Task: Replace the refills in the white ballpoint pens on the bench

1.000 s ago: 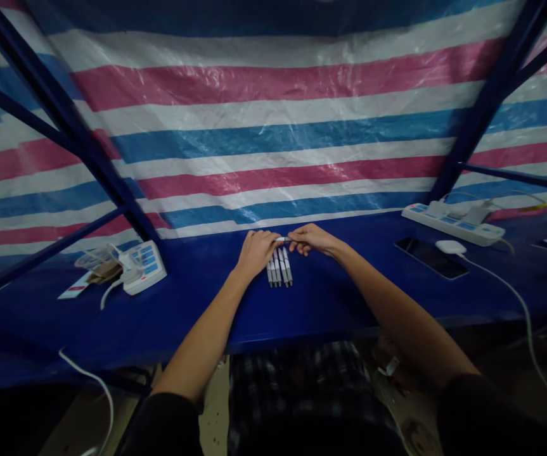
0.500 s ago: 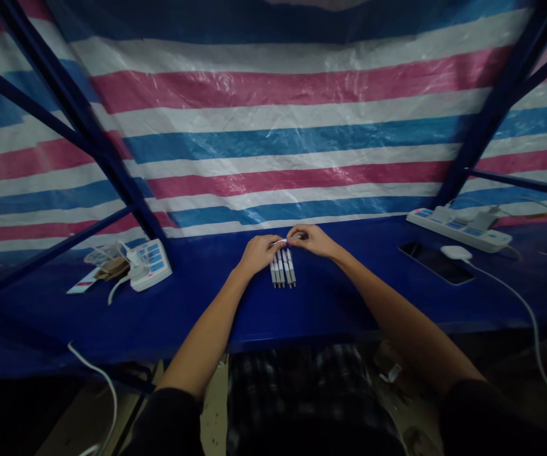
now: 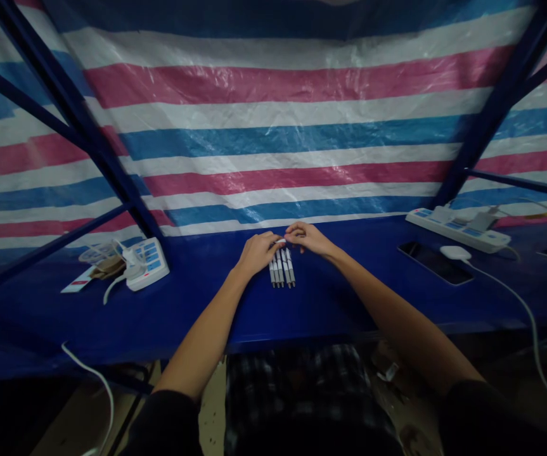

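Observation:
Several slim white-and-grey pens (image 3: 283,269) lie side by side on the blue tabletop (image 3: 349,297), grey tips toward me. My left hand (image 3: 258,252) rests over their far left ends, its fingers closed at a small slim white piece (image 3: 281,240). Whether this piece is a pen or part of one is too small to tell. Just to the right, my right hand (image 3: 312,239) is raised with its fingers curled in and their tips close beside the white piece. Whatever those fingers pinch is hidden. The upper ends of the pens are partly covered by my hands.
At the left is a white power strip (image 3: 148,265) with plugs and a cable. On the right lie a dark phone (image 3: 435,263), a white round charger (image 3: 454,253) and another power strip (image 3: 458,229). A striped tarp (image 3: 292,139) hangs behind the tabletop.
My right hand's fingers have shifted slightly, and a lower finger now hangs down. Less of the white piece shows between the hands. The pens have barely moved.

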Tool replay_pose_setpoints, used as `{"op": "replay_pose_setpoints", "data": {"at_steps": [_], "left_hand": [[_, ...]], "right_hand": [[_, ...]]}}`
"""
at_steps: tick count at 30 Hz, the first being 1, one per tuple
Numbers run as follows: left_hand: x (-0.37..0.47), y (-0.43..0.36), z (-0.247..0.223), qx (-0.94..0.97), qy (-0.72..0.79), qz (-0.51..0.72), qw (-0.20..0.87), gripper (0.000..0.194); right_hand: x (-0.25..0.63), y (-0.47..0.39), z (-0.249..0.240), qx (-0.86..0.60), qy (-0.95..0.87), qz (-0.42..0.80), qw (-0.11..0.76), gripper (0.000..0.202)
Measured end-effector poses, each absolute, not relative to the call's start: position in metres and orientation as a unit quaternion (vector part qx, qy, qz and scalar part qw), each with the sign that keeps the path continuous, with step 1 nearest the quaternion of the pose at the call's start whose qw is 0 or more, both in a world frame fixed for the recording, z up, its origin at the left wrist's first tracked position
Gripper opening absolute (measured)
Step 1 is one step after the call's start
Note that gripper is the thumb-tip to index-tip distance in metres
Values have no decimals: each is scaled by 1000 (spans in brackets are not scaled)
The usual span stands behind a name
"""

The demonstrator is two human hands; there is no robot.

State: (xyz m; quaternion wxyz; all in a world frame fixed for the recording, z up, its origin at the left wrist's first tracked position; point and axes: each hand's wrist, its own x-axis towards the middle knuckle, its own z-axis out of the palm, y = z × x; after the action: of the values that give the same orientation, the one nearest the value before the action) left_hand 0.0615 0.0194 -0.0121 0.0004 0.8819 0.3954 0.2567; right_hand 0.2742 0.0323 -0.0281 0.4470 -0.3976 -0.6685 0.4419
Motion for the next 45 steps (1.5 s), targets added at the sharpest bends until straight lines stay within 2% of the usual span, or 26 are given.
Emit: {"op": "replay_pose_setpoints", "data": {"at_steps": [5, 10, 14, 20, 26, 38, 43, 45], "left_hand": [[61, 22, -15, 888, 389, 245, 2, 33], [61, 21, -14, 886, 387, 252, 35, 32], [61, 19, -11, 882, 389, 258, 72, 32], [60, 20, -12, 881, 381, 260, 103, 25], [58, 23, -11, 864, 378, 274, 189, 27], [44, 37, -12, 869, 377, 304, 97, 29], [43, 42, -17, 870, 364, 320, 94, 31], [44, 42, -19, 872, 358, 320, 96, 32]], "right_hand": [[274, 32, -28, -397, -670, 429, 456, 36], [275, 34, -30, -415, -684, 413, 436, 25], [275, 35, -31, -389, -699, 378, 466, 34], [278, 35, -31, -429, -698, 404, 408, 25], [283, 33, -22, -405, -725, 302, 468, 22], [314, 46, -23, -426, -722, 255, 483, 19], [311, 47, -26, -445, -663, 323, 508, 41], [302, 45, -27, -440, -660, 336, 508, 43]]}}
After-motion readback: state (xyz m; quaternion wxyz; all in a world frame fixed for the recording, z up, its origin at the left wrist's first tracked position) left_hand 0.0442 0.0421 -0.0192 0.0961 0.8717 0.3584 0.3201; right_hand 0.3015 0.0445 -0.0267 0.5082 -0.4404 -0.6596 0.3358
